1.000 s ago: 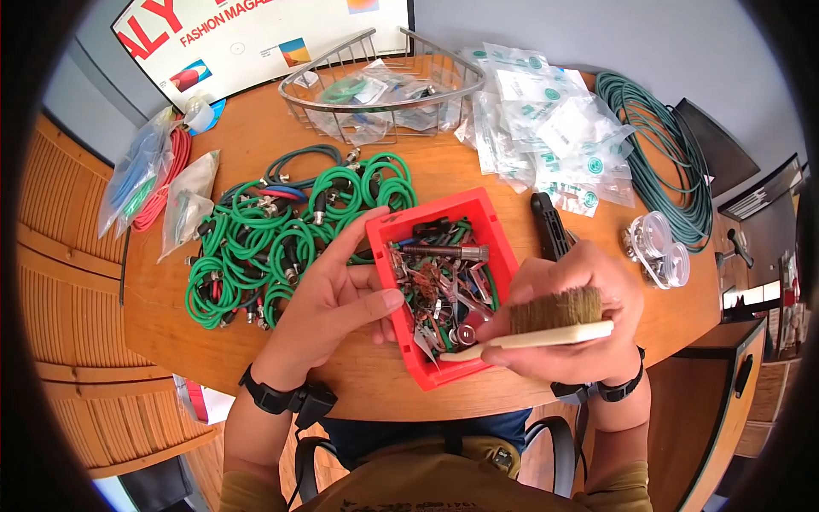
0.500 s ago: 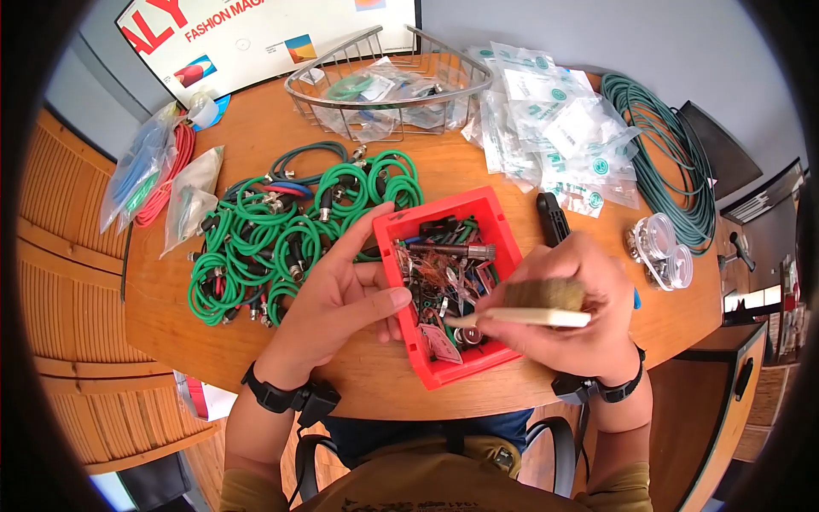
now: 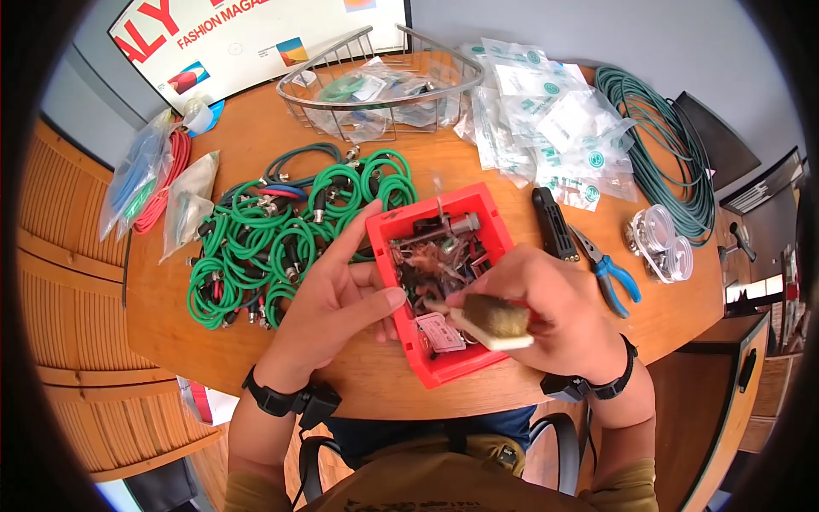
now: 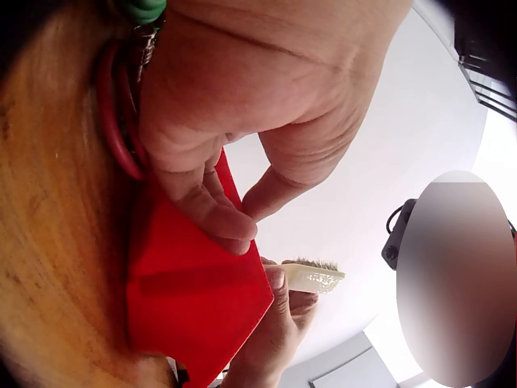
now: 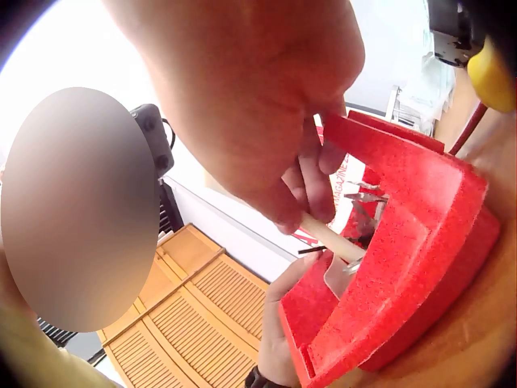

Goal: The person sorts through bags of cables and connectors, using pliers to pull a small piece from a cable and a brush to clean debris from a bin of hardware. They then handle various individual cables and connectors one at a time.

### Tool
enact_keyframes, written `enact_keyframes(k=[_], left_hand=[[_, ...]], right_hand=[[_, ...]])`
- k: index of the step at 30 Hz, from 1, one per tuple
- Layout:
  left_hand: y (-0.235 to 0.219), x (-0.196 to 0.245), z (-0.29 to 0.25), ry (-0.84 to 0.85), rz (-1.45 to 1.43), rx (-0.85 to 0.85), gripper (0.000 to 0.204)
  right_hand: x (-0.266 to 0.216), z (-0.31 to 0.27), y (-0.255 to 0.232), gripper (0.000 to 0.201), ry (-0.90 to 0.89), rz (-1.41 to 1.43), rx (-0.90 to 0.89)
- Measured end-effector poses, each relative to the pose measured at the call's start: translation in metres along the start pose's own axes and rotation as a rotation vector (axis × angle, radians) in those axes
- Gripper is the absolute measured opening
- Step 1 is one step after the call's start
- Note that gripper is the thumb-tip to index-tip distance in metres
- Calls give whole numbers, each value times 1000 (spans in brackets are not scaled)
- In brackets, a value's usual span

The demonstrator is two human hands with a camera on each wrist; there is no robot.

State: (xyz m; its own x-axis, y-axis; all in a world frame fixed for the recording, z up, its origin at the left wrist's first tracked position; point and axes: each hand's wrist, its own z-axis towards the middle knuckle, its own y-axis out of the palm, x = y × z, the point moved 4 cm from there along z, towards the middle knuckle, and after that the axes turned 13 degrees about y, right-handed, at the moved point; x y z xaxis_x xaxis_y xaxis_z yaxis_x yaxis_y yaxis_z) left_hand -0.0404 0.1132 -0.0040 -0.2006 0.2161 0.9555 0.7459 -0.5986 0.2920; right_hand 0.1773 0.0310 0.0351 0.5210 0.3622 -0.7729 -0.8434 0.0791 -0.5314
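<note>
My left hand [image 3: 320, 311] grips the left wall of a red plastic bin [image 3: 456, 371], thumb at the rim and fingers along the outside. A jumble of small metal and plastic parts [image 3: 431, 264] fills the bin, with a pink label [image 3: 439, 331] near the front. My right hand [image 3: 559, 311] holds a brush [image 3: 503, 317] by its pale handle, bristles facing up. In the right wrist view, the end of the handle [image 5: 331, 238] reaches down among the parts. Blur hides some of the contents.
Coiled green cables [image 3: 281, 239] lie left of the bin. Behind stands a wire basket [image 3: 384, 107] holding bags. Clear plastic bags [image 3: 554, 119], a dark cable coil [image 3: 665, 145], a black tool [image 3: 553, 224], blue-handled pliers [image 3: 612, 277] and round clear containers [image 3: 661, 243] occupy the right.
My right hand has moved left with the brush, its handle end deeper over the parts, which have shifted. The pink label and the pliers now show more fully. My left hand keeps its grip.
</note>
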Motion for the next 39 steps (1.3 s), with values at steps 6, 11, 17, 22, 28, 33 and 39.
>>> enact_keyframes(k=[6,11,17,22,28,33,39], left_hand=[[-2,-5,-1,23,-4,35,100],[2,-3,-3,82,-8,5,104],[22,-7,-8,331,214,-101,121],[20,-13,-8,315,429,-142,126],[22,-1,-8,392,730,-207,92],[24,3,-9,492,839,-241,53],[22,-1,-11,435,806,-214,29]], right_hand=[[-7,0,-13,34,139,103,-33],[-1,-4,-2,30,146,204,-219],[5,-8,-1,31,190,195,-98],[3,-2,-31,40,254,305,106],[-1,5,-33,23,244,26,-192],[8,3,-24,31,99,111,-86],[5,3,-30,42,135,21,-66]])
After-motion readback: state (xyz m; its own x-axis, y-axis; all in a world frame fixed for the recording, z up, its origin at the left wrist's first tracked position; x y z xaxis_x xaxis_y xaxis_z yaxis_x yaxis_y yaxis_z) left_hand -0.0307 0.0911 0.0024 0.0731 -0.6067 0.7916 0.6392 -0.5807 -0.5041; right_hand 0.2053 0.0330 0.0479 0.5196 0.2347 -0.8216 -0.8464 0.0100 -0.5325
